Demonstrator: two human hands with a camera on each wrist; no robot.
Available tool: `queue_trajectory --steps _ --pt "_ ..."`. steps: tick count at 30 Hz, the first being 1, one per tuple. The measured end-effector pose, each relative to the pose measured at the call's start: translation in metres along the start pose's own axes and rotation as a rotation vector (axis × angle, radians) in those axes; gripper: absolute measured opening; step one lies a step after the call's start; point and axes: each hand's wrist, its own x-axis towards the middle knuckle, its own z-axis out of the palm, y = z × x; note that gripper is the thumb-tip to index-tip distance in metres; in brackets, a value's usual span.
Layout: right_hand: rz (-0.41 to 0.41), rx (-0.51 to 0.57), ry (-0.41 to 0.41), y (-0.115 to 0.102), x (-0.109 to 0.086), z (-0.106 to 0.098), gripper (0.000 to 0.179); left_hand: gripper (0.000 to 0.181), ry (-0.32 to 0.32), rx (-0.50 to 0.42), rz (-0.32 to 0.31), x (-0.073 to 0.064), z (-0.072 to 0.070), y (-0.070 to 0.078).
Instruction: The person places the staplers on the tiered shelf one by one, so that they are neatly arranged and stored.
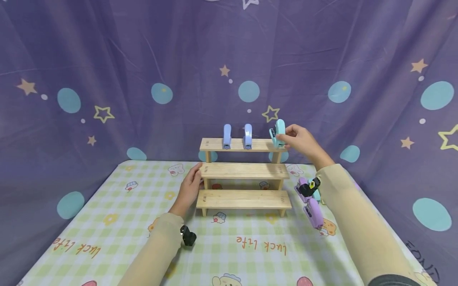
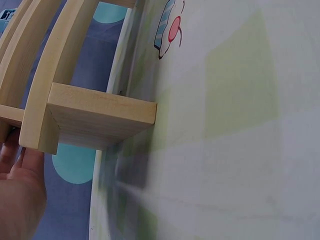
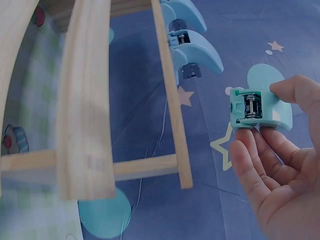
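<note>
A turquoise stapler [image 1: 280, 131] is pinched in my right hand [image 1: 302, 141], held upright at the right end of the top tier. In the right wrist view, the thumb lies on one side of this stapler [image 3: 260, 107] and the fingers on the other, with its spring showing. My left hand [image 1: 189, 188] grips the left end of the middle tier of the wooden shelf [image 1: 245, 171]; its fingertips are partly hidden behind the wood in the left wrist view. Two blue staplers [image 1: 227, 137] [image 1: 247, 137] stand apart on the top tier.
Purple staplers [image 1: 315, 213] lie on the checked tablecloth [image 1: 250, 262] right of the shelf, beneath my right forearm. A turquoise item [image 1: 316, 195] shows partly beside them. A purple patterned curtain [image 1: 200, 51] hangs close behind the shelf.
</note>
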Motion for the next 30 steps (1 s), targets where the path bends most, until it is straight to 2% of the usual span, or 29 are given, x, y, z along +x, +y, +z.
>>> queue_trajectory --steps 5,13,22,28,30 --pt "0.028 0.023 0.0 -0.006 0.007 0.002 0.052 0.046 -0.007 0.001 0.007 0.001 0.0 0.0" --pt "0.041 -0.002 -0.025 -0.007 0.015 0.009 0.056 0.047 -0.009 0.002 0.004 0.0 -0.001 0.0" --pt "0.079 0.045 -0.036 -0.006 0.023 0.02 0.053 0.047 -0.014 -0.014 0.002 -0.002 -0.002 0.002" --pt "0.118 0.031 -0.042 -0.005 0.028 0.027 0.046 0.046 -0.035 -0.037 -0.021 -0.015 -0.004 0.033" --pt "0.122 0.021 -0.042 -0.003 0.029 0.029 0.045 0.046 -0.04 -0.043 -0.023 -0.016 -0.004 0.035"
